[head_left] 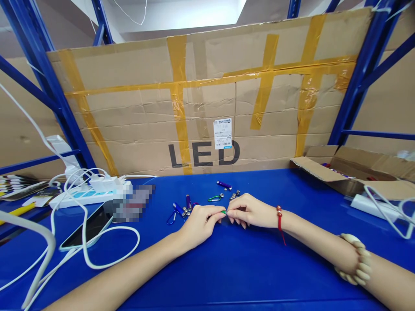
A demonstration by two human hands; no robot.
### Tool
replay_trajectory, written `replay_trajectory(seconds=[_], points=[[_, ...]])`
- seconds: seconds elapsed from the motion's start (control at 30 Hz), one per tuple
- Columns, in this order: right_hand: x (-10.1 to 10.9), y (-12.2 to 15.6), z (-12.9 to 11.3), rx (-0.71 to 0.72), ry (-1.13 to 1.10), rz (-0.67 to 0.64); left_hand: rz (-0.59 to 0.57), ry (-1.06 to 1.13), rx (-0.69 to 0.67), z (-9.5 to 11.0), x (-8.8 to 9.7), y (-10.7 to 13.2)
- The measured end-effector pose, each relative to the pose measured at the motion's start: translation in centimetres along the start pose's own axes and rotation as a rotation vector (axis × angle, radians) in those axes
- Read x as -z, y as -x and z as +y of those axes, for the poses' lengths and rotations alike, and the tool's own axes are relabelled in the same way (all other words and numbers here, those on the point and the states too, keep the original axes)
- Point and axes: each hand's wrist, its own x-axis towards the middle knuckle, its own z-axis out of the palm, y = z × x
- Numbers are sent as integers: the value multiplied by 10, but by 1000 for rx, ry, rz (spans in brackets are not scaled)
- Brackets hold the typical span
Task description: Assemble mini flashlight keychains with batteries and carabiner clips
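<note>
My left hand (203, 222) is closed in a pinch around a small green tube (223, 212), which looks like a mini keychain flashlight; most of it is hidden by the fingers. At the tube's right end, the fingertips of my right hand (241, 211) press together, and what they pinch is too small to make out. Just behind the hands lie a green carabiner (214, 199), a purple mini flashlight (224, 185) and several silver button cells (234, 195). Blue mini flashlights (179, 210) lie beside my left hand, with a blue carabiner (171, 217) near them.
A phone (92, 224) and a white power strip (94, 196) lie at left among looping white cables (84, 242). An open cardboard box (350, 168) stands at the right rear, near a white adapter (372, 208). A taped cardboard sheet (139, 125) walls off the blue table's (227, 268) back.
</note>
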Motion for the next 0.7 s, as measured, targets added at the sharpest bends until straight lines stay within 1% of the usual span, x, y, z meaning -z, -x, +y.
replay_trajectory(seconds=[0.17,0.33,0.5,0.7], points=[[-7,-1,4,-113,-152,-9,35,-33,-14,1,0,1],[-10,-4,4,-183,-247,9,47,-26,6,3,1,1],[-10,-5,2,-220,-263,40,45,24,56,4,1,-2],[-9,-6,1,-221,-276,46,98,47,108,4,0,-4]])
